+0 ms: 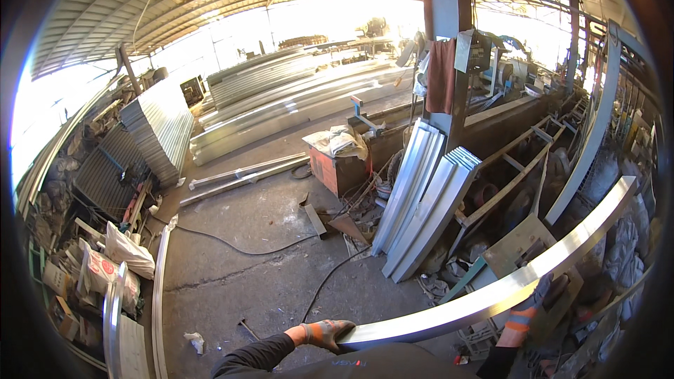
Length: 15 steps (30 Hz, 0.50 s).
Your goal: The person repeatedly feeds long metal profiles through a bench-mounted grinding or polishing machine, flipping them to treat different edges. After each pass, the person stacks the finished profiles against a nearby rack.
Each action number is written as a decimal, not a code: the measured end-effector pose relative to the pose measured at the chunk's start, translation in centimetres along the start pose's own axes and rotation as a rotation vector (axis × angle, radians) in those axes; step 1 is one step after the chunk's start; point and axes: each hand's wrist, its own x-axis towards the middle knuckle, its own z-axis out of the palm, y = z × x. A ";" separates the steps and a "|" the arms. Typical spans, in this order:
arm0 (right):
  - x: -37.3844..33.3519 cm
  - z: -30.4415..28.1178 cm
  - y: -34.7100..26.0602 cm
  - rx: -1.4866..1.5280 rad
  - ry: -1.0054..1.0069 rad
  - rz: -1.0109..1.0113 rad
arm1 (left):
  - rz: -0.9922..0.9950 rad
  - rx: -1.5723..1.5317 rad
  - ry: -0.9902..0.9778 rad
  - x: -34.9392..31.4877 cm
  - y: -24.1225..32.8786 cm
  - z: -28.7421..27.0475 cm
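A long, shiny metal channel spans from the lower middle to the right side in front of me. My left hand, in a grey and orange glove, is closed round its near left end. Farther along, my right hand, gloved too, supports the bar from its near side and underneath; the bar and shadow partly hide those fingers. Beyond the bar, a bundle of similar metal channels leans upright against a steel column.
A red box topped with sacks stands ahead. Stacked metal sheets lie behind it. A black cable crosses the concrete floor. White sacks and scrap line the left. A rusty ladder-like frame lies at right.
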 end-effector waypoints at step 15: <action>0.9 -1.6 1.4 -0.113 0.016 -0.096 | -0.039 -0.301 -0.188 0.0 -1.1 -0.8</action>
